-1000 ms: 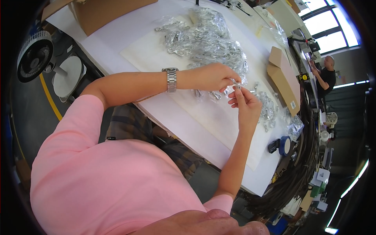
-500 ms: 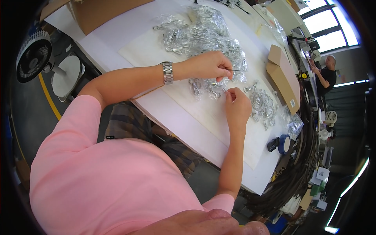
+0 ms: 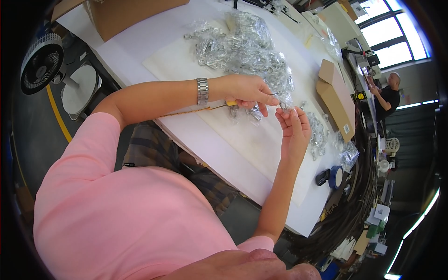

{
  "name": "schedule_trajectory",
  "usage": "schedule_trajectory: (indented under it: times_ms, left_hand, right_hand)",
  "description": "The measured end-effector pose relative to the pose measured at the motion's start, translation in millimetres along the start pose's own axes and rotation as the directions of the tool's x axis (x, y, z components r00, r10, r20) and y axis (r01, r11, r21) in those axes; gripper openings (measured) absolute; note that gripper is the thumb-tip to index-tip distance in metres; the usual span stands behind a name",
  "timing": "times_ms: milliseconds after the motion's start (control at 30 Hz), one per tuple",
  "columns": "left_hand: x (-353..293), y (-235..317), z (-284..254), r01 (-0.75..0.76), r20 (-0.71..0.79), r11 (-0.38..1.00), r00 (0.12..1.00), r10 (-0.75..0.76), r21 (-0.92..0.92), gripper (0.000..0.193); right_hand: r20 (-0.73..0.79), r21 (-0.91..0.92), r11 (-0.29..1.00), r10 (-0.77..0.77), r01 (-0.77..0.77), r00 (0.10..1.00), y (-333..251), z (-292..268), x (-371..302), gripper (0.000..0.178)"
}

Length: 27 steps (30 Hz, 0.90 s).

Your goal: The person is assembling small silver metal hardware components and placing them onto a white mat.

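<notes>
While both hands (image 3: 249, 89) (image 3: 295, 129) grip a tool (image 3: 274, 94) and metal piece (image 3: 283, 106), bare tabletop (image 3: 247, 156) reaches its near edge.

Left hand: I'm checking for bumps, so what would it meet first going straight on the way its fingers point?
Probably the small shiny metal piece held by the right hand, just ahead of the left hand, though the depth between them is unclear here.

White table (image 3: 126, 56): bagged metal clips (image 3: 252, 49), smaller clip pile (image 3: 317, 135), cardboard box (image 3: 135, 18).
</notes>
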<state>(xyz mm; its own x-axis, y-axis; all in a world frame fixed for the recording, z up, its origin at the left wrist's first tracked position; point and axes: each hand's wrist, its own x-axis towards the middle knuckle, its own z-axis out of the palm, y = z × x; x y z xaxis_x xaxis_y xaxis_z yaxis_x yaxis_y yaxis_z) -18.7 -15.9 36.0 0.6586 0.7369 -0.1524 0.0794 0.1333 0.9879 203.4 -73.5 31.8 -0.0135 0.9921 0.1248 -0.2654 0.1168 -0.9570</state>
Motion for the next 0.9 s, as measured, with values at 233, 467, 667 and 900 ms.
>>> schedule_trajectory:
  times_ms: [233,467,667,900]
  left_hand:
    - [11.6,-14.4,-12.8,-0.205,-0.037,0.971,0.979,0.202,-0.124,0.027]
    - [2.2,-6.0,7.3,-0.314,-0.182,0.844,0.887,0.424,0.434,0.028]
    - [2.7,-4.7,-0.6,-0.422,-0.09,0.755,0.843,0.531,0.502,0.035]
    - [2.1,-1.2,-6.0,-0.299,0.109,0.938,0.953,0.283,0.177,0.036]
  right_hand:
    - [0.305,0.333,0.865,0.279,-0.376,0.911,5.4,-16.6,4.8,0.019]
    - [0.163,-0.376,0.895,0.319,-0.24,0.934,-6.6,11.4,-4.6,0.033]
    - [0.139,-0.275,0.919,0.33,-0.284,0.934,1.4,-0.3,-1.1,0.027]
    - [0.287,-0.044,0.902,0.423,-0.429,0.86,-1.4,-6.1,-1.4,0.027]
